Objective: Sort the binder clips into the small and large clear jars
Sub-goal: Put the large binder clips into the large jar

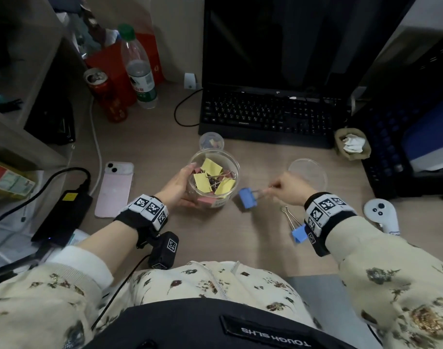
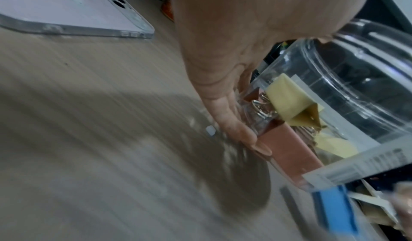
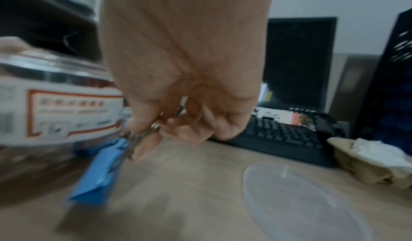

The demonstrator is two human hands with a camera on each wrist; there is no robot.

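Note:
The large clear jar (image 1: 230,165) holds several yellow and pink binder clips and is tilted toward me. My left hand (image 1: 178,186) grips its left side; in the left wrist view my left hand (image 2: 234,89) lies curled against the large jar (image 2: 347,79). My right hand (image 1: 288,188) pinches the wire handles of a big blue binder clip (image 1: 248,197), which hangs just right of the jar. In the right wrist view the blue clip (image 3: 100,172) dangles below my right hand (image 3: 156,132). A second blue clip (image 1: 299,233) lies by my right wrist. The small clear jar (image 1: 211,141) stands behind the large one.
A clear lid (image 1: 307,172) lies right of my right hand. A pink phone (image 1: 114,188) lies left of the jar. A black keyboard (image 1: 265,117), bottle (image 1: 138,69), red can (image 1: 105,94), charger brick (image 1: 61,217), crate (image 1: 404,137) and white controller (image 1: 381,215) ring the desk.

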